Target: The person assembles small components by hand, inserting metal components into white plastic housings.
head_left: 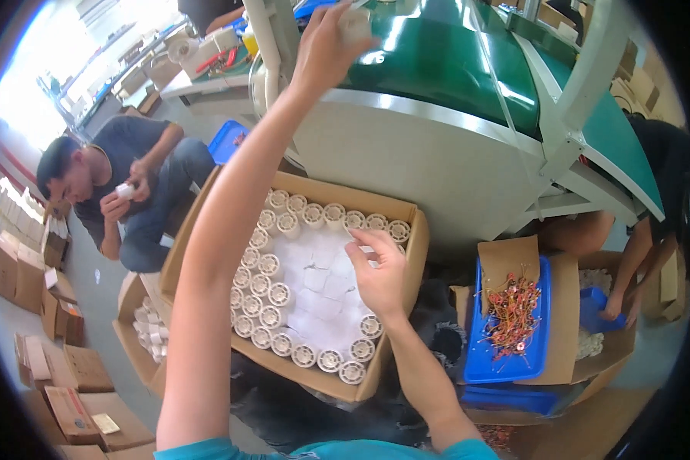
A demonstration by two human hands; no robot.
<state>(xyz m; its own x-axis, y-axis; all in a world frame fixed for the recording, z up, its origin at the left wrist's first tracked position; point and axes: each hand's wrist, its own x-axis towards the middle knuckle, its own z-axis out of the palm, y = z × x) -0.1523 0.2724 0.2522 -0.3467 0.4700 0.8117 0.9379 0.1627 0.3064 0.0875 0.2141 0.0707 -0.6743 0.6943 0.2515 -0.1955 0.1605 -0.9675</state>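
My left hand [326, 50] reaches far forward over the green conveyor belt [437, 65]. Its fingers close round a whitish cylindrical part [354, 27], partly hidden by the fingers. Lower down, my right hand [379, 272] is over a cardboard box [415, 264], its fingers loosely curled and thumb apart, with nothing visible in them. Those fingertips are close to a white round plastic part [354, 220] in the far row. Several such parts [279, 294] stand upright along the box's sides, with a white layer [314, 268] bare in the middle.
At left, a crouching person [134, 176] handles a white part. On the right, a blue tray [471, 360] holds small red-and-orange wired pieces [510, 314]; another person's hands [617, 307] are in a box beyond. Cardboard boxes [77, 414] line the left floor. A machine frame [583, 115] borders the belt.
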